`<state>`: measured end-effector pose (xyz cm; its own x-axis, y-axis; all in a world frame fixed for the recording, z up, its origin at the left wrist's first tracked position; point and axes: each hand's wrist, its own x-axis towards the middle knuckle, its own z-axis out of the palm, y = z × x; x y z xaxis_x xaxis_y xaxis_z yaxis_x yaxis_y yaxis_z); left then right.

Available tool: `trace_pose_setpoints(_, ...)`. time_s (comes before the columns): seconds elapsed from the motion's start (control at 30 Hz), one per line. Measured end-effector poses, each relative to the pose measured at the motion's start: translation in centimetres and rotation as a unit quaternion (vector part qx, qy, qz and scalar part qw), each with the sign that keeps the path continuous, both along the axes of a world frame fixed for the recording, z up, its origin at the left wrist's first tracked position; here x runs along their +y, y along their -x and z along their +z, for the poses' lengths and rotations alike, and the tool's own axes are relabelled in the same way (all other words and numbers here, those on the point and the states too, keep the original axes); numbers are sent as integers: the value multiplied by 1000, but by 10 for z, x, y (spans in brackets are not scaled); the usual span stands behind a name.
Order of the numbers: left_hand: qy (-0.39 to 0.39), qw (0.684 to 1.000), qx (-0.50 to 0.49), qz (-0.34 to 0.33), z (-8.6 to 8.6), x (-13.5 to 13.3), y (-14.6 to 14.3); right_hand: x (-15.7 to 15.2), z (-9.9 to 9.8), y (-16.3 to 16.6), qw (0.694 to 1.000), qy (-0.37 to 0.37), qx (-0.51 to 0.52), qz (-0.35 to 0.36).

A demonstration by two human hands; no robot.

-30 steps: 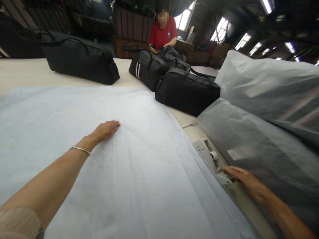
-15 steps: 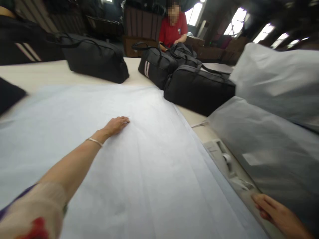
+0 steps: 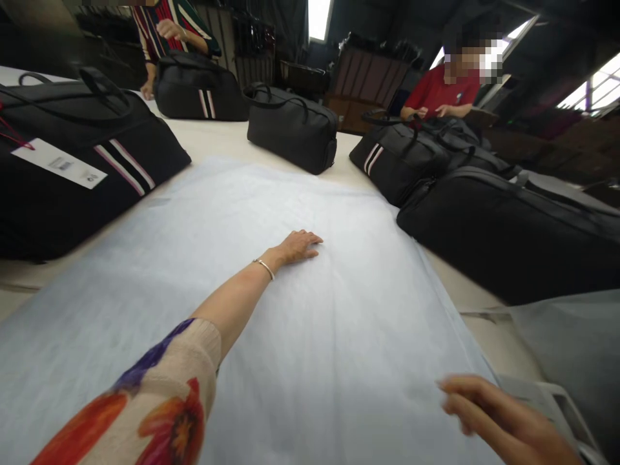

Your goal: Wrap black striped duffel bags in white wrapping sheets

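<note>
A large white sheet (image 3: 368, 310), thin and faintly creased, lies spread over the table. Near its middle my left hand (image 3: 299, 247) rests flat, palm down with the fingers stretched out. My right hand (image 3: 494, 413) hovers above the sheet's right edge, slightly blurred by motion. Its thumb and fingers are bent together in a pinch; whatever may be between them is too small to make out. Just beyond that hand, at the lower right, part of a pale tape dispenser-like holder (image 3: 564, 413) shows.
A tagged black duffel bag (image 3: 62, 200) stands left of the sheet. More black bags (image 3: 290, 132) line the far side, and a large one (image 3: 508, 226) stands at right beside grey wrapping (image 3: 571, 349). Two people, one in red (image 3: 443, 93), one in stripes (image 3: 169, 29), stand across the table.
The view has swung left, bringing in the tagged bag and the person in stripes. My right hand has moved from beside the holder to above the sheet. My left hand stays flat.
</note>
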<state>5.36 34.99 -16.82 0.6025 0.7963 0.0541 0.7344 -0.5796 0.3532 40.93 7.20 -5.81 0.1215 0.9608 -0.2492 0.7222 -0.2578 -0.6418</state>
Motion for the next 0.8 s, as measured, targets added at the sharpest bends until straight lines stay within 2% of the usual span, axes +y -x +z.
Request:
trace_pose_setpoints(0.1, 1, 1000, -21, 1, -4, 6, 2, 80, -10, 101, 982, 64, 127, 126)
trace_pose_setpoints(0.17, 5, 999, -38, 1, -8, 11, 3, 129, -24, 157, 965, 86, 172, 177)
trace_pose_setpoints(0.27, 17, 997, -71, 5, -12, 19, 5, 184, -51, 205, 959, 121, 147, 208)
trace_pose_setpoints(0.37, 31, 994, -107, 2, -17, 27, 6, 215, -71, 219, 965, 142, 35, 217)
trace_pose_setpoints(0.53, 49, 987, -154, -5, -25, 34, 7, 240, -78, 218, 948, 189, -72, 247)
trace_pose_setpoints(0.7, 58, 982, -178, -7, -26, 35, 7, 244, -81, 207, 954, 184, -54, 231)
trace_pose_setpoints(0.8, 66, 981, -182, -6, -24, 34, 8, 245, -74, 202, 946, 230, -22, 226)
